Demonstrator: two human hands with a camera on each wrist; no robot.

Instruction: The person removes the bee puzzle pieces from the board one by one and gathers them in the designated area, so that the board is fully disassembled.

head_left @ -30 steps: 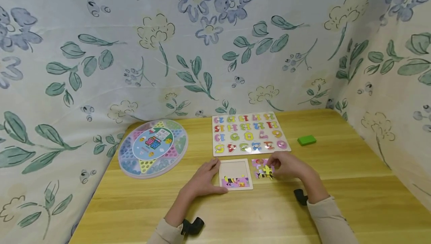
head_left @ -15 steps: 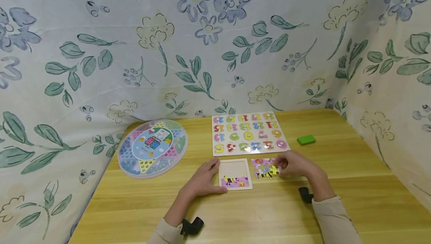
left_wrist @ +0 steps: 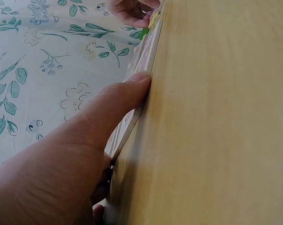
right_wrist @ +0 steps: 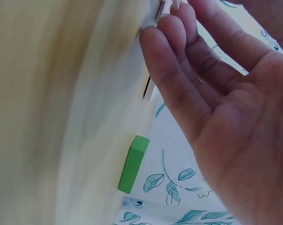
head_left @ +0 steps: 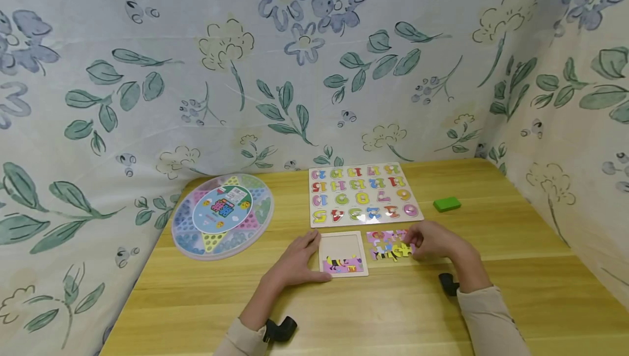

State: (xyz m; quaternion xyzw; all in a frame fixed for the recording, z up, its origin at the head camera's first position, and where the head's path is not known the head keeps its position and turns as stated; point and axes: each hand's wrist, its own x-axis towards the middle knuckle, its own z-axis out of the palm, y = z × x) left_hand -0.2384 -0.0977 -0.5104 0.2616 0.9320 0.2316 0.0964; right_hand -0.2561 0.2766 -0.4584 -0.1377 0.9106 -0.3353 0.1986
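Observation:
A shallow wooden puzzle tray (head_left: 365, 255) lies on the table, its lower part filled with a pink bee picture. My left hand (head_left: 297, 262) holds it from the left, thumb (left_wrist: 139, 79) on the near edge and fingers at the far left corner. Just right of the tray lie several loose jigsaw pieces (head_left: 378, 236), pink and yellow. At their right end, my right hand (head_left: 434, 240) pinches a yellow puzzle piece (head_left: 404, 249) low over the table. Its fingertips (right_wrist: 153, 40) partly hide the pieces in the right wrist view.
Behind the tray lies a number puzzle board (head_left: 363, 195). A round game board (head_left: 223, 217) with a star pattern lies at the left. Farther right sits a green block (head_left: 447, 204). Floral cloth (head_left: 295, 72) hangs behind the table (head_left: 373, 312).
My right hand has moved a little to the right with the yellow puzzle piece, uncovering more of the loose pieces. My left hand stays on the tray.

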